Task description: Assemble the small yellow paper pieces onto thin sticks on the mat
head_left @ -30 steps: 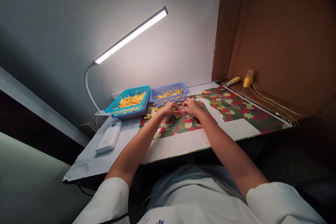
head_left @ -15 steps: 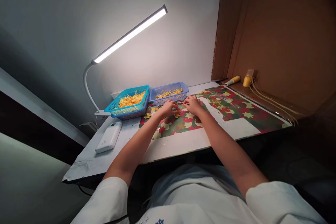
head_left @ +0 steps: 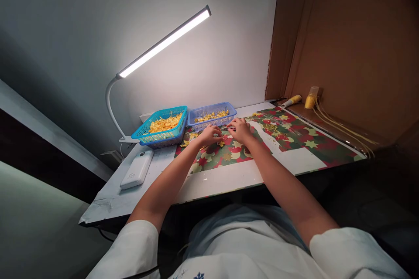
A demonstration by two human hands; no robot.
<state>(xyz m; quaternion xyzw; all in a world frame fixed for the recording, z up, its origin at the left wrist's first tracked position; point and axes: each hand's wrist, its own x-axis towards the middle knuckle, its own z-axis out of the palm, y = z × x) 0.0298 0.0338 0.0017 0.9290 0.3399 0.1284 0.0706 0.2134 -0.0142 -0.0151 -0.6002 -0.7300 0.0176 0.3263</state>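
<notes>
My left hand [head_left: 211, 135] is closed over the patterned sheet, its thumb and fingers pinched together. At its fingertips is a small yellow piece [head_left: 221, 143] with a thin loop; its exact kind is too small to tell. Just to the right, my right hand [head_left: 241, 131] is closed too, its fingertips turned toward the left hand. Whatever lies between those right fingertips is too fine to make out. Loose yellow pieces [head_left: 185, 143] lie on the sheet left of my left hand.
A turquoise basket [head_left: 140, 133] of yellow strips is stacked on a darker blue one. Beside it, a periwinkle basket [head_left: 212, 107] holds yellow pieces. A white power bank [head_left: 136, 170], a lit lamp [head_left: 163, 43], yellow thread spools [head_left: 309, 100] and a cardboard panel [head_left: 353, 52] surround the patterned sheet [head_left: 294, 133].
The hands have stayed close together over the sheet, with only small finger movements. A small red-and-white item seen below the left hand earlier no longer shows. The view has shifted slightly.
</notes>
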